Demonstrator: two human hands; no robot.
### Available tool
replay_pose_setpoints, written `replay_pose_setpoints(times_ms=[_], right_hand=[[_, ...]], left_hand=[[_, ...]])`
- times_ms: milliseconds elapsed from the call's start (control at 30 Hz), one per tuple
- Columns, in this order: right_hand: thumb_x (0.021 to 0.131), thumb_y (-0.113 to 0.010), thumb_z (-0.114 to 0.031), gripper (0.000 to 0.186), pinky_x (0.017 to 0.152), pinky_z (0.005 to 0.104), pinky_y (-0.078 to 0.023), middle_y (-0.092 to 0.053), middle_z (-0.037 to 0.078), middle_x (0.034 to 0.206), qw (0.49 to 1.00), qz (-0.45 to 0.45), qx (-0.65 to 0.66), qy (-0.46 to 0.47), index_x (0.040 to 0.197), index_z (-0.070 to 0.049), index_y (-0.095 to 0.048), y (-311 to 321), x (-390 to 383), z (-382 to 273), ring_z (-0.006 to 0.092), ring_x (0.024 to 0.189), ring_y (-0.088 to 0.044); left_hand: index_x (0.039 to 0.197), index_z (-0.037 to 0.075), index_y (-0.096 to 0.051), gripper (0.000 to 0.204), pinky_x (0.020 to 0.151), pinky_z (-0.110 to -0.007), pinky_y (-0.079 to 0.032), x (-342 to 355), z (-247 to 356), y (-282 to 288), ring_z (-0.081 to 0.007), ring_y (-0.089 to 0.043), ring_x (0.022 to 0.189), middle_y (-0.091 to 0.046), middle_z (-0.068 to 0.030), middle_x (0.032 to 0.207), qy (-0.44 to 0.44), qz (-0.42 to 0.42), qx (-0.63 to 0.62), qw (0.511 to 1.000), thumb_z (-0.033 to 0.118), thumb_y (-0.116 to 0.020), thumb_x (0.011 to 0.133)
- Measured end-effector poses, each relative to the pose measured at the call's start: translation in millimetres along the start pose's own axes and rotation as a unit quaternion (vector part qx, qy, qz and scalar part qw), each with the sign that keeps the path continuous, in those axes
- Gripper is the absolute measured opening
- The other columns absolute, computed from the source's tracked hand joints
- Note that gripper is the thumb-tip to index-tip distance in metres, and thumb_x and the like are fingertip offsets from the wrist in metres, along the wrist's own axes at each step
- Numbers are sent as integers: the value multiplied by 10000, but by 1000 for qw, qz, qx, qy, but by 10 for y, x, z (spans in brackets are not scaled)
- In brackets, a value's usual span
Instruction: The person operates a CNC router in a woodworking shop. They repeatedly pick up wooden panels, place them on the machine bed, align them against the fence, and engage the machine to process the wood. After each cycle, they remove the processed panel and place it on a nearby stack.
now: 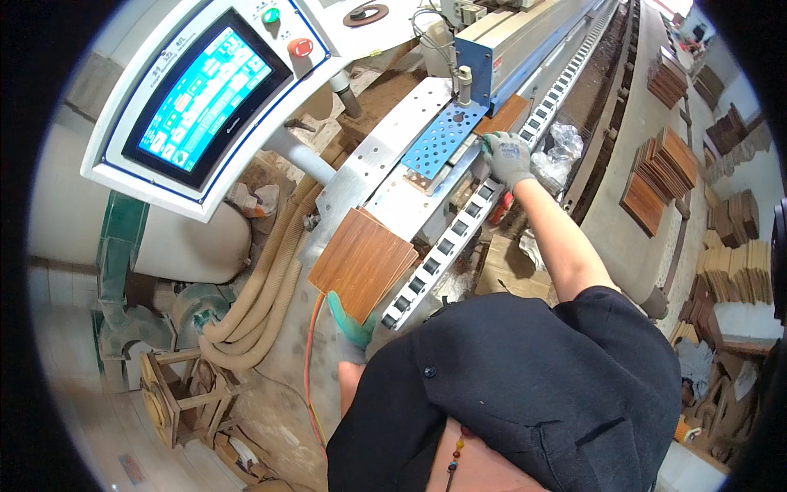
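My left hand (pixel 351 324), in a green glove, grips the lower edge of a stack of brown wood-grain panels (pixel 361 261) resting on the machine's metal infeed table (pixel 373 160). Further up the machine, my right hand (pixel 506 156), in a grey glove, presses on a single wood panel (pixel 502 115) lying beside the blue perforated plate (pixel 441 138), next to the black-and-white conveyor track (pixel 459 225). That panel runs under the blue machine housing (pixel 484 57).
A control panel with a lit touchscreen (pixel 201 94) and green and red buttons hangs at upper left. Beige dust hoses (pixel 262 287) and an orange cable (pixel 310 361) run below. Stacks of wood pieces (pixel 660 176) lie at right. A cardboard box (pixel 508 266) sits under the track.
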State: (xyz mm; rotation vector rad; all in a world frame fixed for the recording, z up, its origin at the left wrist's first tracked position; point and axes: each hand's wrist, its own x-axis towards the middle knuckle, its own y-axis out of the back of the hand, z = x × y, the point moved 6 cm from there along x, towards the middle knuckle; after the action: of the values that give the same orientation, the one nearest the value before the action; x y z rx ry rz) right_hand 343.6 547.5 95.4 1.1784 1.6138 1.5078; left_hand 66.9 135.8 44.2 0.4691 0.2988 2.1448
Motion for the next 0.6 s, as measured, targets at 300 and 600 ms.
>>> replay_pose_setpoints(times_ms=[300, 600], right_hand=[[1019, -551, -441, 614, 993, 337, -498, -681, 193, 1271, 828, -290, 472, 87, 1493, -56, -485, -337, -1264, -1663, 250, 1114, -663], [1011, -584, -94, 380, 515, 236, -513, -677, 39, 894, 678, -257, 681, -98, 1387, -37, -587, -525, -1146, -1142, 78, 572, -592]], left_hand=[[1452, 24, -439, 665, 1094, -437, -397, 19, -105, 70, -364, -547, 1222, -544, -164, 1402, -137, -3, 113, 984, 191, -638, 841], [1512, 1, -303, 806, 1060, -469, -457, -131, -638, 10, -388, -552, 1234, -516, -230, 1384, -88, -28, 88, 992, 187, -738, 859]])
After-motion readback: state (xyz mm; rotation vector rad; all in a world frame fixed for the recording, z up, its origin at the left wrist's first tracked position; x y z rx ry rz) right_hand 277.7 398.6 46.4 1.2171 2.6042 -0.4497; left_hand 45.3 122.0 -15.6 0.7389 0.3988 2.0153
